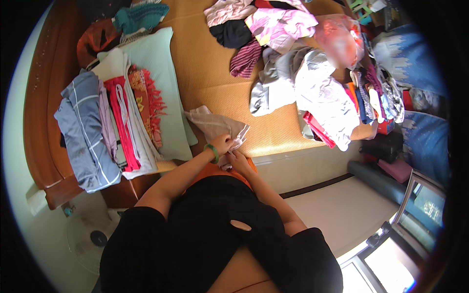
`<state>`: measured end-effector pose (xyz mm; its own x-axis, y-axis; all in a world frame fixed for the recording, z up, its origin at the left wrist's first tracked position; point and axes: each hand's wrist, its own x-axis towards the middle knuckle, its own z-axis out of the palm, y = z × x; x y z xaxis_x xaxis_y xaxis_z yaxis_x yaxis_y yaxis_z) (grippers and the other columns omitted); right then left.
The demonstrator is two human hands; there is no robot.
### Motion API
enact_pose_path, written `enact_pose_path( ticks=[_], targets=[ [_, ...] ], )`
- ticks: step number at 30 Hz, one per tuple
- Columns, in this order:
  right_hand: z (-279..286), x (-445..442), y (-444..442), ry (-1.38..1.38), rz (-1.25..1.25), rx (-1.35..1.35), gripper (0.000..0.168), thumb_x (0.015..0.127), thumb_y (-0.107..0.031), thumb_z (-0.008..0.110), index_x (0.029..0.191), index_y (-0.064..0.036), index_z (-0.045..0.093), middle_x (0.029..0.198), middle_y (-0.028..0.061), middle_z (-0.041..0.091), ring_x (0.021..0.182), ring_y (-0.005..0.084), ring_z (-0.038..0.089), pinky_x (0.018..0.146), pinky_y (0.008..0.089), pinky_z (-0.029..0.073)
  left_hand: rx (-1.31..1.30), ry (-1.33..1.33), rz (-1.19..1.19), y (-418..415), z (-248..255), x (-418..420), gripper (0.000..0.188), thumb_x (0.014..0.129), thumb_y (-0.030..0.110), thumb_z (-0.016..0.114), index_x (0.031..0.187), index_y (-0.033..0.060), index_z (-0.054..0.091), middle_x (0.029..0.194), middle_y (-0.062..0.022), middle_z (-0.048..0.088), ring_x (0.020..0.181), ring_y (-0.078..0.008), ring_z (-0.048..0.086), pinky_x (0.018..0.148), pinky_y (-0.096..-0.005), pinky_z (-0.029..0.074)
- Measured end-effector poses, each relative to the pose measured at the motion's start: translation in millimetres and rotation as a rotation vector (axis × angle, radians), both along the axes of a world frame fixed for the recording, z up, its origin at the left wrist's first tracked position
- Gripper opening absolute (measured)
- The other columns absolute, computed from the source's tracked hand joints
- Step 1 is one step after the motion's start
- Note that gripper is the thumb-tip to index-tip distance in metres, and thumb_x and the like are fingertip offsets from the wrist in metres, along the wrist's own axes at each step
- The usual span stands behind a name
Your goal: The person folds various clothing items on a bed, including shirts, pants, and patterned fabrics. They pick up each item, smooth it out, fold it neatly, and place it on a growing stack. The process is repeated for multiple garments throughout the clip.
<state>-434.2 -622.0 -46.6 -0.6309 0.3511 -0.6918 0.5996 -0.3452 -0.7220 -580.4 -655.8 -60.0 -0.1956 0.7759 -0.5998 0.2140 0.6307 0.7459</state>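
Close to my body, at the near edge of the bed, my left hand, with a green bangle at its wrist, grips a beige-pink cloth garment with pale edging. My right hand holds the same garment lower down, just beside the left one. Part of the cloth lies spread on the woven mat and part hangs between my hands. The fingertips are partly hidden in the fabric, and the kind of garment cannot be told.
Folded clothes, among them a blue-grey garment, lie on the left beside a pale green cloth. A heap of grey and white clothes is on the right, near a red plastic bag. A fan stands lower left.
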Motion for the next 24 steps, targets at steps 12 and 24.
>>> enact_pose_path(
  ticks=[12, 24],
  targets=[
    [96.1, -20.8, 41.2, 0.376, -0.347, 0.293, 0.024, 0.088, -0.010, 0.048, 0.109, -0.004, 0.056, 0.080, 0.0070, 0.058, 0.070, 0.0124, 0.054, 0.064, 0.0257, 0.045, 0.534, -0.494, 0.383, 9.9, 98.9, -27.2, 0.017, 0.087, 0.015, 0.050, 0.080, -0.0002, 0.050, 0.063, -0.0030, 0.053, 0.055, -0.0091, 0.052, 0.054, -0.0228, 0.046],
    [258.0, -13.7, 58.5, 0.251, 0.051, 1.218, 0.019, 0.081, -0.006, 0.058, 0.099, -0.002, 0.062, 0.100, 0.0102, 0.057, 0.096, 0.0221, 0.052, 0.081, 0.0309, 0.042, 1.117, 0.387, 0.101, 19.7, 203.2, -66.2, 0.040, 0.078, 0.017, 0.063, 0.112, 0.0021, 0.050, 0.096, -0.0133, 0.059, 0.088, -0.0241, 0.057, 0.077, -0.0343, 0.045]
  ],
)
